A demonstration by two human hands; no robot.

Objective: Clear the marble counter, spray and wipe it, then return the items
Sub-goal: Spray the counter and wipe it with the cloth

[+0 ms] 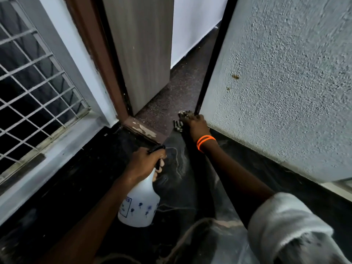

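Observation:
My left hand (144, 161) grips the neck and black trigger of a white spray bottle (140, 204) with blue flower prints, held above the black marble counter (76, 180). My right hand (194, 123), with orange bands on its wrist, reaches far forward to the counter's far end. It is closed on a black-and-white patterned cloth (180, 121) pressed down beside the textured wall. The cloth is mostly hidden under the hand. White veins show in the marble between my arms.
A barred window (32, 82) with a pale sill runs along the left. A brown door frame (106, 60) and grey door (141, 50) stand ahead, with a speckled brown floor beyond. A rough pale wall (282, 88) closes the right side.

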